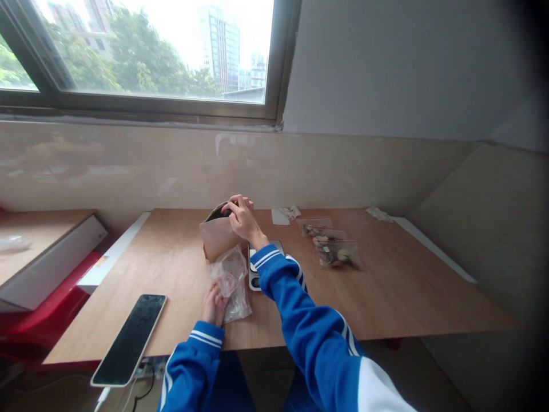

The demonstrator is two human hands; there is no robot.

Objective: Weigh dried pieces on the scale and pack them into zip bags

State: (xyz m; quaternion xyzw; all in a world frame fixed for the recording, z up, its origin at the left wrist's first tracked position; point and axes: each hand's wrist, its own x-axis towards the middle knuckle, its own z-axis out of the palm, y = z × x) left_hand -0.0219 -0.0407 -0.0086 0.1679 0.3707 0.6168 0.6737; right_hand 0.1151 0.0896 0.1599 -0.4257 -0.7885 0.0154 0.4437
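My right hand [242, 217] is at the mouth of an upright brown paper bag [221, 237], its bent fingers dipping past the rim. Its fingertips are closed over something dark inside that I cannot make out. Lower down, my left hand [214, 303] grips a clear plastic zip bag [231, 272], which leans against the front of the paper bag. Another clear plastic bag [239, 306] lies flat beside my left fingers. Partly hidden under my right forearm is a pale flat device [254, 274] with a dark round spot, possibly a scale.
Several filled zip bags [341, 254] lie to the right on the wooden table [386, 297]. White paper [281, 216] and crumpled scraps [380, 214] are along the back. A phone [131, 337] with a cable plugged in overhangs the front left edge. A wall stands behind.
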